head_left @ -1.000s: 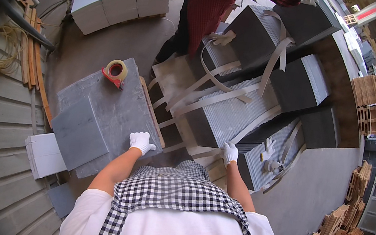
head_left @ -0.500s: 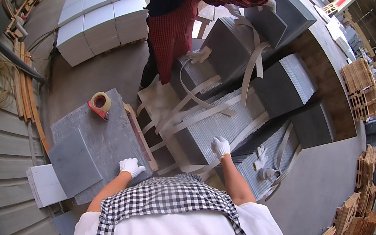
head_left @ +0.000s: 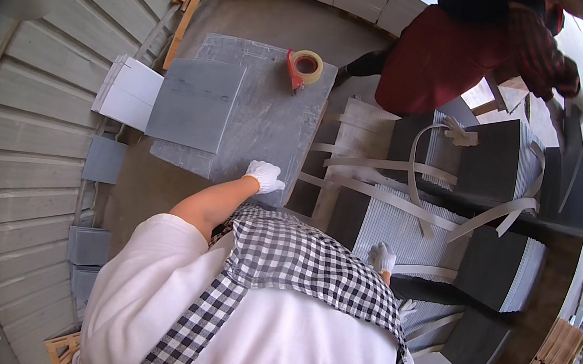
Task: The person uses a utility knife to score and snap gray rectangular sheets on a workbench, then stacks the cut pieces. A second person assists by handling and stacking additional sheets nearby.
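Observation:
In a white knitted glove, my left hand (head_left: 265,176) rests with curled fingers on the near right corner of a worn grey tabletop (head_left: 259,121). A flat grey tile (head_left: 195,104) lies at the table's left, and a tape roll in a red dispenser (head_left: 304,69) stands at its far right corner. My right hand (head_left: 382,257), gloved too, is at the near edge of a stack of thin grey tiles (head_left: 405,229) standing on edge. Its fingers look curled in, with nothing visible in them. Pale straps (head_left: 394,201) lie loosely across the tile stacks.
A co-worker in a red apron (head_left: 429,67) bends over the far tile stacks, hands on a dark tile (head_left: 571,148). Loose gloves (head_left: 461,134) lie on a stack. White boxes (head_left: 123,89) stand left of the table; wooden pallets (head_left: 547,363) stand at the right, a ribbed wall (head_left: 23,164) at the left.
My view has turned left, bringing the table nearer the middle. My hands stay on the tabletop and by the tile stack. The co-worker has leaned further over with the dark tile.

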